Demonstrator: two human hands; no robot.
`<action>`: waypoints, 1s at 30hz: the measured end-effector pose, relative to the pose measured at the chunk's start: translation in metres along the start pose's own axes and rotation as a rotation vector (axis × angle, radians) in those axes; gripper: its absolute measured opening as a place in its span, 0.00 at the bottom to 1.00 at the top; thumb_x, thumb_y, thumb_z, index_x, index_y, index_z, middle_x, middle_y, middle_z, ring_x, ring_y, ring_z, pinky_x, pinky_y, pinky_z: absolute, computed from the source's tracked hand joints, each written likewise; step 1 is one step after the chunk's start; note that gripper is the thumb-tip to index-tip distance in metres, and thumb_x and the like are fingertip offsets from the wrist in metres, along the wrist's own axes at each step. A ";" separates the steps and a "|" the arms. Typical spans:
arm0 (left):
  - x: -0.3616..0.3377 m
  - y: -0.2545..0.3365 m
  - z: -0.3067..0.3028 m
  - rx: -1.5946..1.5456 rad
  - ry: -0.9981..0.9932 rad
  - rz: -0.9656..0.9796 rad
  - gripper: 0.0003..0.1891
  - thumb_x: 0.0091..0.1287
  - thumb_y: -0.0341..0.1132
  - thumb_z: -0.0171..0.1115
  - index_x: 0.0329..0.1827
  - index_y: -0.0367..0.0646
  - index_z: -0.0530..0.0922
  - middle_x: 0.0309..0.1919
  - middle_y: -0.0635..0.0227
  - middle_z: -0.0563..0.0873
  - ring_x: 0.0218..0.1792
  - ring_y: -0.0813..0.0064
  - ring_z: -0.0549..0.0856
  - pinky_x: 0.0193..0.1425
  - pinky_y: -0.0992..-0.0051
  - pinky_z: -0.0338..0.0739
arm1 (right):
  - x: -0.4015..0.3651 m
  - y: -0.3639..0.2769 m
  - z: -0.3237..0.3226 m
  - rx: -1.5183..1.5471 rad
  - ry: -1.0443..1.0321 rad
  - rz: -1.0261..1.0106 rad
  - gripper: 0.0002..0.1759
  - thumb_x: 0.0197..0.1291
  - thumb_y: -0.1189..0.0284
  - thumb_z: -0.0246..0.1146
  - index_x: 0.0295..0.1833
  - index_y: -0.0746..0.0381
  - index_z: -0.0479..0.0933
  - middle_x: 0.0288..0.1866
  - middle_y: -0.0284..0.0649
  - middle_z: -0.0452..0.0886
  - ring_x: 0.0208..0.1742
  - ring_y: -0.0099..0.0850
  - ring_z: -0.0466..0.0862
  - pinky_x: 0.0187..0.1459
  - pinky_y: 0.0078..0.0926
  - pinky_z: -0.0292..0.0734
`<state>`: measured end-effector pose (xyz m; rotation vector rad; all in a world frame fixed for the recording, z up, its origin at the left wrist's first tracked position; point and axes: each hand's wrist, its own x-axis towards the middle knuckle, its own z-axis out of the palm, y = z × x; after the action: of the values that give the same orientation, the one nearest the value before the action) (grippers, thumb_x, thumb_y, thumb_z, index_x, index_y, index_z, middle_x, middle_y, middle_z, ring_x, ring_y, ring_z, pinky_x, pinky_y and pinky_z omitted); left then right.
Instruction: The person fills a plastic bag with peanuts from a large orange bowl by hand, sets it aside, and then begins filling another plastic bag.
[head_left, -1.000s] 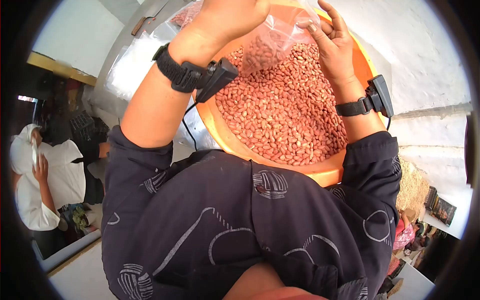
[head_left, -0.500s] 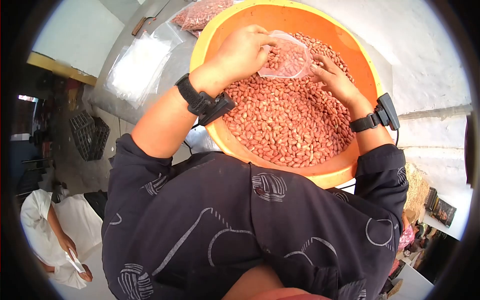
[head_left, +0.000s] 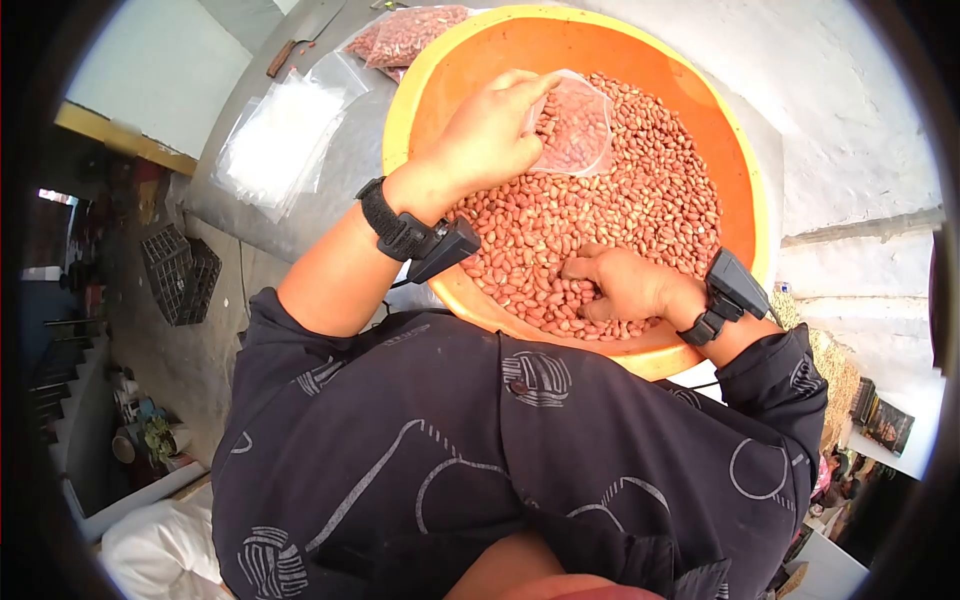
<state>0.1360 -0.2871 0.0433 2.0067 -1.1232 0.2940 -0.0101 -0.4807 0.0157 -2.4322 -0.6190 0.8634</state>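
My left hand [head_left: 490,135] grips the edge of a clear plastic bag [head_left: 580,125]. Peanuts show through the bag, which rests over the heap in the far half of the orange basin [head_left: 745,190]. Reddish-brown shelled peanuts [head_left: 640,215] fill much of the basin. Close to the near rim, my right hand [head_left: 632,285] has its fingers dug into the heap, curled around some peanuts, with the fingertips partly buried. Black straps with small boxes sit on both wrists.
Flat clear plastic bags [head_left: 280,145] lie stacked on the metal table [head_left: 225,195] left of the basin. A bag filled with peanuts [head_left: 405,40] sits at the basin's far left, near a knife [head_left: 285,57]. Black crates [head_left: 180,272] stand on the floor. A person in white [head_left: 160,545] is at lower left.
My right hand has left the bag's edge and come down toward the near rim, into the peanuts. My left hand keeps the bag, shifted slightly. The person in white has moved lower, mostly hidden.
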 end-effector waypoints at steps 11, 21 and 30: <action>0.003 -0.009 0.022 -0.278 0.082 -0.210 0.33 0.49 0.25 0.55 0.64 0.41 0.72 0.52 0.60 0.79 0.33 0.75 0.78 0.39 0.77 0.76 | 0.012 -0.021 -0.069 0.966 0.334 -0.021 0.04 0.57 0.76 0.61 0.39 0.59 0.75 0.27 0.25 0.74 0.22 0.13 0.71 0.21 0.11 0.64; 0.007 -0.002 0.011 -0.123 0.072 -0.215 0.33 0.51 0.25 0.55 0.66 0.45 0.71 0.52 0.59 0.79 0.38 0.72 0.79 0.43 0.75 0.75 | 0.070 -0.014 -0.121 0.774 0.728 -0.013 0.11 0.57 0.75 0.61 0.43 0.70 0.77 0.30 0.37 0.80 0.28 0.24 0.80 0.30 0.20 0.76; -0.003 -0.010 -0.014 -0.056 -0.168 -0.056 0.27 0.51 0.23 0.53 0.58 0.42 0.77 0.46 0.56 0.81 0.40 0.65 0.81 0.44 0.74 0.75 | 0.029 0.009 -0.115 0.661 0.901 0.022 0.09 0.60 0.79 0.56 0.44 0.69 0.77 0.30 0.36 0.80 0.29 0.23 0.80 0.32 0.18 0.76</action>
<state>0.1452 -0.2720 0.0460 2.0391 -1.1624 0.0647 0.0893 -0.5046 0.0764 -1.9090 0.0462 -0.0915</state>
